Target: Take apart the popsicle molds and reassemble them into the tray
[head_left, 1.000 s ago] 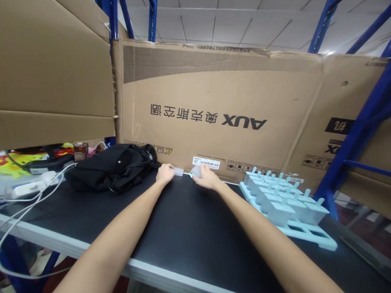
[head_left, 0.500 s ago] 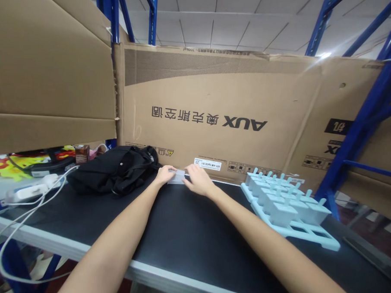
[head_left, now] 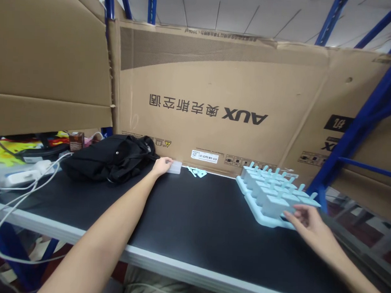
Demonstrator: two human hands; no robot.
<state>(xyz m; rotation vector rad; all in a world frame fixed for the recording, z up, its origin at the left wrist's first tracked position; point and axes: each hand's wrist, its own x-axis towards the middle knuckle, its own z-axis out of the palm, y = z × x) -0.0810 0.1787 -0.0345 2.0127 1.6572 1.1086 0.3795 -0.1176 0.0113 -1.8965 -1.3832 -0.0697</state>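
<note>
Left fingers (head_left: 168, 160) tight on clear box (head_left: 176, 167), right fingers (head_left: 304, 208) half-open, empty, beside rack (head_left: 260, 218) of stick-topped moulds (head_left: 273, 205)

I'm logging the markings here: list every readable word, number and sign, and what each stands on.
"AUX 奥克斯空调": upside down, cardboard panel.
"机": upside down, dark block printed on the cardboard's right.
"UX": upside down, just below that.
"KFR-46", "25": upside down, white label; rest too blurred.
Yellow warning triangle: on the panel; symbol too small.
Panel's small print: unreadable.
</note>
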